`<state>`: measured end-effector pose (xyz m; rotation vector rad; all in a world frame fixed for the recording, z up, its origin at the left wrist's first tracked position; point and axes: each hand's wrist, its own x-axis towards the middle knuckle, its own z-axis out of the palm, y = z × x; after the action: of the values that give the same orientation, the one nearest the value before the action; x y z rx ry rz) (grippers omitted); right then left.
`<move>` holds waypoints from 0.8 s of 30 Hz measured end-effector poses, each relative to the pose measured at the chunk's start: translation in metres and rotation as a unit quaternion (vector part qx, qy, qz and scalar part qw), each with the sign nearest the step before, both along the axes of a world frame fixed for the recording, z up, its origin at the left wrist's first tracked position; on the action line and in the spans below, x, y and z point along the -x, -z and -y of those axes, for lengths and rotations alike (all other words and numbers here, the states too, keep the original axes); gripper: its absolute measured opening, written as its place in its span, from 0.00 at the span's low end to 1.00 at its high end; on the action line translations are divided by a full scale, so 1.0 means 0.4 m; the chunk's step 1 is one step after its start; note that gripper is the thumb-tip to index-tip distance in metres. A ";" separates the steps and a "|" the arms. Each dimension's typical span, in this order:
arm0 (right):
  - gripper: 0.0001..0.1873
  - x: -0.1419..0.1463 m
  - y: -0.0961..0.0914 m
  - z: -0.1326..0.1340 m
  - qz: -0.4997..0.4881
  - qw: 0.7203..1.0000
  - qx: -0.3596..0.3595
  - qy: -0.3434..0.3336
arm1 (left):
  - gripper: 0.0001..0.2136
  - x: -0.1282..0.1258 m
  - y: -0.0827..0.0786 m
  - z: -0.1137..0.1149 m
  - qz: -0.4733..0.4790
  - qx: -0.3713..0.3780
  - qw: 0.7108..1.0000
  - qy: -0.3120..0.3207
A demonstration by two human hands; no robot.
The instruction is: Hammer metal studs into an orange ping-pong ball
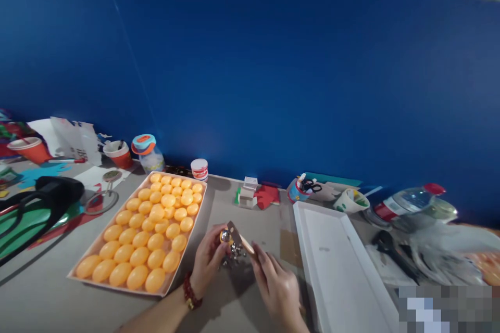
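Observation:
My left hand [211, 250], with a dark red bead bracelet at the wrist, pinches a small shiny silver piece [225, 235] with orange at its edge. In my right hand [275, 281] is a flat tool with a brown end and a pale handle [247, 244]. The tool's brown end lies close beside the silver piece; whether they touch I cannot tell. Several small shiny metal pieces [235, 252] show just below, between the hands. To the left of my left hand sits a shallow box [166, 286] of orange balls [156, 242].
A long white tray [339, 265] lies on the right. Along the back stand a jar with a blue lid [144, 148], a small white box [250, 183] and a holder with scissors [300, 190]. A bottle with a red cap [410, 200] lies tilted at the right.

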<state>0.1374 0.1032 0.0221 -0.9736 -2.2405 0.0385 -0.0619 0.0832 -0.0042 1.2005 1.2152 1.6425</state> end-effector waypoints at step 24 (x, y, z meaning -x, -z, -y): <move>0.22 -0.024 -0.050 0.039 -0.030 0.996 0.077 -0.015 | 0.17 -0.011 -0.057 -0.024 0.121 -0.008 0.992 -0.021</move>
<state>0.1468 0.0877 0.0422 -1.0049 -2.2219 0.2533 -0.0577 0.0928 0.0186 0.9580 1.0819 1.7742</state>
